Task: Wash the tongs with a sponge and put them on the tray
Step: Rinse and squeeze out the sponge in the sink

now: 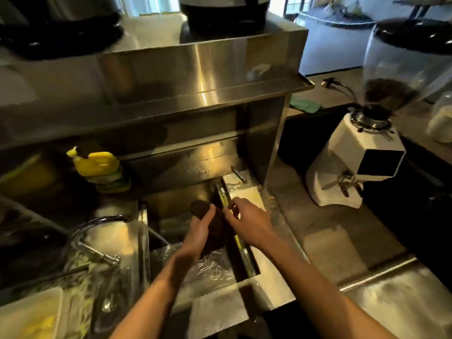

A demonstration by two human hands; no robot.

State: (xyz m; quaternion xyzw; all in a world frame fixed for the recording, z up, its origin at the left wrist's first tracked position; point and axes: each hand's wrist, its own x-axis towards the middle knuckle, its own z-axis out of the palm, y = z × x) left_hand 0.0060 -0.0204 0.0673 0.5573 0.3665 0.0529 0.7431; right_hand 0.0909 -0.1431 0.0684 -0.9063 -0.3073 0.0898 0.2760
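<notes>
One wide-angle view, worn on the person's head, looks forward and steeply down into a steel sink (215, 270). It is near enough that both forearms run in from the lower edge, with the left hand (200, 228) and right hand (249, 223) at mid-frame. Its bowed edges take in a shelf (195, 99) above and a white grinder (354, 162) rightward.

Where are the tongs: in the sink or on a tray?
Over the sink, held: the right hand grips the tongs at its right side; the left hand holds a dark sponge.
</notes>
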